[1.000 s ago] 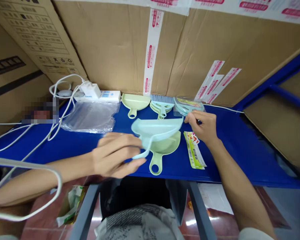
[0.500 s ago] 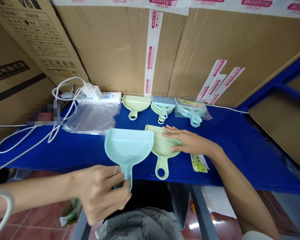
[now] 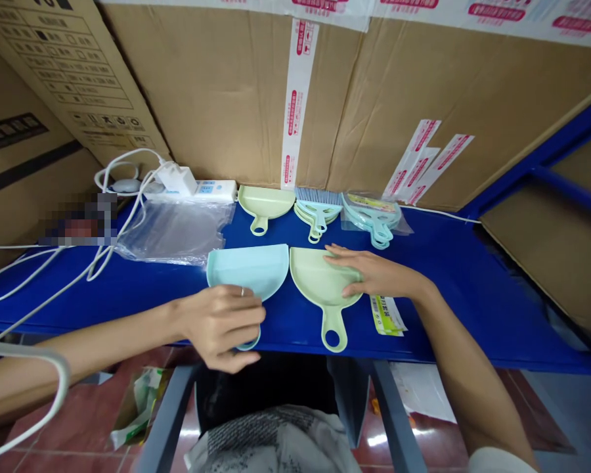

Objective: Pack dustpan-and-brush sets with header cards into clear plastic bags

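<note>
A light blue dustpan (image 3: 249,266) lies on the blue table at left centre. My left hand (image 3: 226,325), with a ring on one finger, has its fingers curled over the handle and hides most of it. Only the rounded handle end shows below the fingers. Right beside it lies a pale green dustpan (image 3: 312,276), its handle with a hole pointing towards me. My right hand (image 3: 369,270) rests on the right side of this green pan, fingers stretched out and spread. A yellow-green and white printed packet (image 3: 388,316) sits just below my right wrist.
Along the back stand another green dustpan (image 3: 266,202), a blue brush (image 3: 319,203) on stacked green pieces, and a bagged blue set (image 3: 374,213). Clear plastic bags (image 3: 175,230), a power strip (image 3: 217,190) and white cables lie left. Cardboard (image 3: 226,98) walls the back.
The blue dustpan has been lowered to the table, left of the green one. The green dustpan has shifted slightly right and turned, with my right hand still on it.
</note>
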Demonstrator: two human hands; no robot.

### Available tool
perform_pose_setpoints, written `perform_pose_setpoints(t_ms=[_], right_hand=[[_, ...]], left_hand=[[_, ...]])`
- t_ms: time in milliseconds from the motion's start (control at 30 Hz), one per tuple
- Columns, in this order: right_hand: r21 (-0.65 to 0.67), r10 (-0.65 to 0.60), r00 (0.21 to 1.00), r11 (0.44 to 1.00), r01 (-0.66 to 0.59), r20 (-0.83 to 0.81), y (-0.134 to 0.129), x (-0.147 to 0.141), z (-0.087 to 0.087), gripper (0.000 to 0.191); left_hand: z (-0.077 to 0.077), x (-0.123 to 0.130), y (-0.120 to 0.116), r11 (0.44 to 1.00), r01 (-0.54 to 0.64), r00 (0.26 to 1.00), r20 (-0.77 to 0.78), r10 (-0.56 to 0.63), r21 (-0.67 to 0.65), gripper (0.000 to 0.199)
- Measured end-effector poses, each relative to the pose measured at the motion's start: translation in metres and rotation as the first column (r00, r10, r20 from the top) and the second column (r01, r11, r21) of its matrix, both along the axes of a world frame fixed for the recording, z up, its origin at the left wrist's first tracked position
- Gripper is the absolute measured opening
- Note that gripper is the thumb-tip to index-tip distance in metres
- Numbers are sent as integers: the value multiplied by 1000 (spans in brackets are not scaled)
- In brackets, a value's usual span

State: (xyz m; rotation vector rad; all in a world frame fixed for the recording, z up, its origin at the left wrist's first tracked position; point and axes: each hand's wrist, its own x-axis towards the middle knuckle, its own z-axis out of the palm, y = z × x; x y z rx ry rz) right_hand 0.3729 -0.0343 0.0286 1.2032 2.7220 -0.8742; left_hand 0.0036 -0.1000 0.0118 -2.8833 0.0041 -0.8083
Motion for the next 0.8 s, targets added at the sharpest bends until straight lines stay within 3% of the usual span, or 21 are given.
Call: perform_pose_setpoints(t_ms=[67,167,267,367,433,567,800], right_hand=[[25,-4,1000,1000,4,-2,1,0,0,88],[52,-13,1000,999,13,-1,3,1,-1,88],[67,-28,1000,997,29,-13,4,0,0,87],[83,-41,999,996,43,-24,5,-1,2,84],[99,-48,999,994,49,-15,6,-1,3,82],[117,-79,997,990,75,25,9,0,5,85],[147,-88,995,986,81,42,1,2,6,80]], left_hand=[[8,1,16,988,-153,987,41,154,-24,30],[21,10,42,894,-435,900,-55,432,-110,24],[25,21,57,821,-557,818,-257,515,-126,49],[22,31,58,795,-591,768,-397,503,-136,83],[17,34,57,803,-571,773,-442,455,-172,91],[8,37,60,844,-485,829,-428,360,-230,84],[6,30,68,848,-455,873,-327,362,-274,80]])
